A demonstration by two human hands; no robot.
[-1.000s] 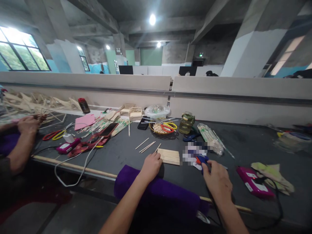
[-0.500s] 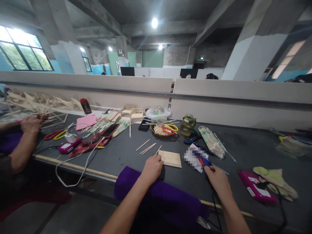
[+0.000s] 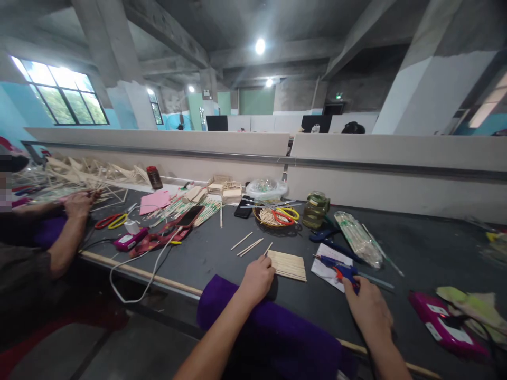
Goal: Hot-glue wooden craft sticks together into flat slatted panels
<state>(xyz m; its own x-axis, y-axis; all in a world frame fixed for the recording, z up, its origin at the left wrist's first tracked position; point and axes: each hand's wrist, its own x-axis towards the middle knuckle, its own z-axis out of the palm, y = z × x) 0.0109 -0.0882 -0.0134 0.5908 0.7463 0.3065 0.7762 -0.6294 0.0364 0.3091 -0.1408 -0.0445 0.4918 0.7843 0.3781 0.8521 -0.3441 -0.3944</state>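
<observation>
My left hand (image 3: pixel 259 277) is closed in a pinch at the left edge of a flat panel of pale wooden sticks (image 3: pixel 287 265). A short thin stick (image 3: pixel 268 248) pokes out above its fingertips. Over on the right, my right hand (image 3: pixel 368 306) has its fingers closed about the handle of a blue and orange glue gun (image 3: pixel 345 270). The gun's nozzle points left over a piece of white paper (image 3: pixel 327 272). Several loose sticks (image 3: pixel 250 247) lie on the dark table, up and left of the panel.
Behind the panel stands a basket (image 3: pixel 273 224) of short sticks with scissors (image 3: pixel 287 215) on top. A green jar (image 3: pixel 316 208), bagged sticks (image 3: pixel 358 237) and a magenta power strip (image 3: pixel 447 324) are to the right. A co-worker's hand (image 3: pixel 79 205) works at far left.
The view has swung a little left, so the scene sits further right. My right hand has closed more fully round the glue gun's handle. My left hand keeps its place beside the panel.
</observation>
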